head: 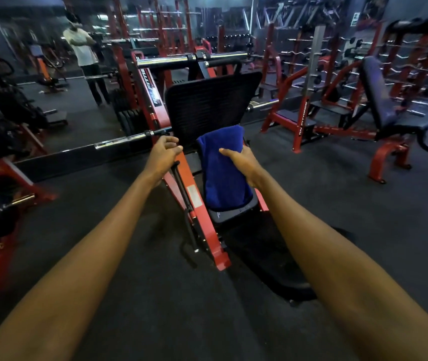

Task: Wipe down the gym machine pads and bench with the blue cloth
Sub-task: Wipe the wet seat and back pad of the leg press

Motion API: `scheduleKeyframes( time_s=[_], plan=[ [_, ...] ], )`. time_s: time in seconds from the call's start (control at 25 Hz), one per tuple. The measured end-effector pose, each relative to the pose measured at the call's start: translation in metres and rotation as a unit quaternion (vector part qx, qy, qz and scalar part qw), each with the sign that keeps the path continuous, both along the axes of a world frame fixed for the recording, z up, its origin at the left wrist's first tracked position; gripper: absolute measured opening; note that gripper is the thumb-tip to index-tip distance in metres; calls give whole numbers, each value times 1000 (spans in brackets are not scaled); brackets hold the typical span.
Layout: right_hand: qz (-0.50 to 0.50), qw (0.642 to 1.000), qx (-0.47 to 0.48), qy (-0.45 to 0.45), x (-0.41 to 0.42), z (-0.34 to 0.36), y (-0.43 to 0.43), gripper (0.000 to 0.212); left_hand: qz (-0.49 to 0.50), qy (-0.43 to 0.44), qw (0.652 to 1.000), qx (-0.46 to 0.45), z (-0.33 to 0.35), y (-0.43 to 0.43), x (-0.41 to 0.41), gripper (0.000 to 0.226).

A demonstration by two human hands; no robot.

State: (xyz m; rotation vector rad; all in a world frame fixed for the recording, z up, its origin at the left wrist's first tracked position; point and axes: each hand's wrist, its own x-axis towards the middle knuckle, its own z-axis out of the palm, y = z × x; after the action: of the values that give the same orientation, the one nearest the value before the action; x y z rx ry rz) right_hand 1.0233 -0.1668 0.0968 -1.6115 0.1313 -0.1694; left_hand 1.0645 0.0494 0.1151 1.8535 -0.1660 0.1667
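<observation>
A red leg press machine (pixel 197 204) stands in front of me, its black footplate (pixel 210 105) upright at the far end. The blue cloth (pixel 220 165) hangs in a long fold over the machine's black seat pad (pixel 233 213). My right hand (pixel 241 160) grips the cloth's right edge near its top. My left hand (pixel 164 151) hovers with curled fingers over the red frame rail, just left of the footplate, holding nothing. A black back pad (pixel 267 269) lies low in front of me, mostly in shadow.
A black adjustable bench (pixel 379 102) on a red frame stands to the right. Red racks with barbells (pixel 415 61) fill the back. Another person (pixel 85 53) stands at the far left. A chrome bar (pixel 129 139) and weight plates (pixel 129 118) sit left of the machine. Dark rubber floor lies around.
</observation>
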Motion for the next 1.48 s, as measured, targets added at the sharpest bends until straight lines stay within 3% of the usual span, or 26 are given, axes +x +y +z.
scheduleKeyframes(
  time_s=[0.08, 0.16, 0.32, 0.4, 0.6, 1.0, 1.28, 1.48],
  plan=[
    [-30, 999, -7, 11, 5, -10, -8, 19, -36, -15, 998, 46, -11, 8, 8, 13],
    [-74, 997, -18, 21, 9, -27, -21, 21, -65, -10, 996, 59, -26, 5, 18, 21],
    [-169, 982, -52, 67, 28, -92, -75, 63, -113, 52, 990, 63, -84, -29, 36, 33],
    [-203, 971, -73, 108, 38, -130, -110, 71, -144, 86, 983, 78, -122, -52, 52, 32],
    [-242, 952, -84, 169, 57, -178, -168, 35, -184, 151, 965, 112, -187, -123, 101, 31],
    [-310, 916, -94, 237, 98, -241, -233, 28, -291, 244, 917, 125, -271, -231, 199, 22],
    [-380, 855, -229, 268, 98, -282, -266, 44, -354, 330, 862, 153, -381, -272, 255, 28],
    [-320, 756, -481, 307, 81, -361, -294, 78, -339, 415, 809, 239, -519, -301, 245, 17]
  ],
)
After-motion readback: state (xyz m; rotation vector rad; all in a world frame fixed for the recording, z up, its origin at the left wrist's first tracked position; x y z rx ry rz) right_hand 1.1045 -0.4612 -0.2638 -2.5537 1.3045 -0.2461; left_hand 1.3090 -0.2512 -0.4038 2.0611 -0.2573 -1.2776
